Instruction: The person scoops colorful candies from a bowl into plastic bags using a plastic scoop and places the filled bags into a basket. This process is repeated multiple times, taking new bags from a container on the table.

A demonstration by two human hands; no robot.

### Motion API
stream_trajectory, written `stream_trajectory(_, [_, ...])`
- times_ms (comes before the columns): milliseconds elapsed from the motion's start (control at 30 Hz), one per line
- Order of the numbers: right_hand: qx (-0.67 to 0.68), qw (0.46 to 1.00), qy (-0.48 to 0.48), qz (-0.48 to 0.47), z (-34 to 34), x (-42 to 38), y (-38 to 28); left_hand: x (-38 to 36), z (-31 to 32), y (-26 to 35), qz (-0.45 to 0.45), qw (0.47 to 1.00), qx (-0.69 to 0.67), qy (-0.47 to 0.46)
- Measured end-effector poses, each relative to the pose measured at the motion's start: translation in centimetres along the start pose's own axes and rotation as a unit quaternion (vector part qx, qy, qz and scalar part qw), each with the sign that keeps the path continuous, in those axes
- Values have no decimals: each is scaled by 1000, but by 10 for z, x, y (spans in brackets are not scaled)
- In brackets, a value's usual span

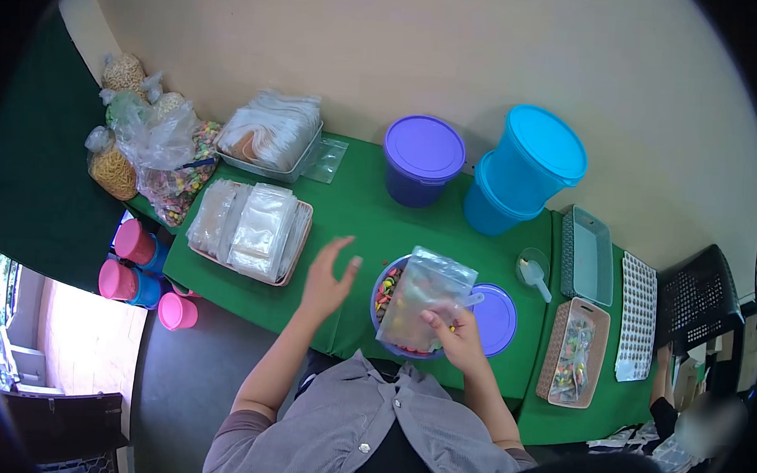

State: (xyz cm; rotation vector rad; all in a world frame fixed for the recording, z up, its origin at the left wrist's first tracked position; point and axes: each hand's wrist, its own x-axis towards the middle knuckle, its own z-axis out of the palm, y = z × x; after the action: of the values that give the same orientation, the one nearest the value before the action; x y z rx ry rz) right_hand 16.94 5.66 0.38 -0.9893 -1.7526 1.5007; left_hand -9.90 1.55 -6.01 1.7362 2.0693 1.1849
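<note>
My right hand (460, 337) pinches a clear plastic bag (427, 286) near its lower right edge. The bag looks flat and spreads over a purple tub (374, 300) of colourful pieces, hiding much of what is inside. A translucent handle (474, 299) sticks out beside the bag; the rest of that tool is hidden. My left hand (329, 278) is in the air with thumb and fingers apart, holding nothing. It is between the tub and a basket (287, 274) with stacks of clear bags (261, 230). A purple lid (496, 321) lies right of the tub.
Behind stand a lidded purple bucket (423, 162) and stacked blue buckets (528, 163). A bowl with a white scoop (534, 275), a grey basket (587, 256) and a beige basket (552, 378) with filled bags are rightward. Snack bags (165, 140) crowd the far left. Another person's arm (663, 380) shows at right.
</note>
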Motion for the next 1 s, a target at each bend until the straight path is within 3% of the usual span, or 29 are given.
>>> stream_trajectory(33, [-6,999,-40,-4,1,-1,-2,-1,0,22,-61,958,-274,-65])
stream_trajectory(67, [-6,999,-42,-4,3,-2,-3,-2,0,43,-117,834,-525,-122])
stream_trajectory(100, [-5,997,-77,8,4,-2,-4,-3,-5,64,-117,835,-524,-120])
stream_trajectory(167, [-4,993,-115,17,7,-1,-4,-4,-13,95,-92,774,-605,-163])
stream_trajectory(200, [-11,994,-109,3,9,-2,-4,-3,-12,97,-92,776,-603,-162])
stream_trajectory(267, [-17,995,-102,-10,13,-4,-3,-4,-10,100,-198,772,-586,-147])
stream_trajectory(300, [-44,998,-24,-46,14,-3,-2,-6,-9,100,-198,771,-586,-148])
stream_trajectory(333, [-70,993,55,-82,14,-3,-2,-8,-8,99,-182,806,-553,-109])
stream_trajectory(367, [-71,993,58,-81,12,-4,-1,-9,-7,98,-165,837,-517,-71])
stream_trajectory(433, [-20,984,116,-133,6,-7,1,-16,-5,98,-152,850,-500,-60])
stream_trajectory(500, [7,985,116,-127,5,-13,-6,-25,0,99,-137,863,-483,-53])
stream_trajectory(567, [80,993,77,-34,9,-22,-21,-35,7,100,-67,938,-340,-6])
stream_trajectory(600, [45,995,67,-58,11,-24,-23,-37,6,107,1,944,-330,20])
stream_trajectory(633, [45,995,73,-57,11,-26,-23,-37,6,111,4,943,-332,15])
stream_trajectory(700, [34,997,55,-42,13,-31,-25,-37,6,116,153,957,-241,47])
stream_trajectory(767, [61,995,74,-35,13,-33,-30,-38,8,116,163,958,-233,34])
stream_trajectory(833, [-76,993,77,-54,11,-35,-36,-37,10,117,173,958,-226,23])
stream_trajectory(900, [-97,991,81,-48,10,-38,-32,-36,11,120,208,964,-150,-68])
stream_trajectory(1000, [-125,987,84,-50,13,-41,-30,-37,17,136,232,961,-137,-67])
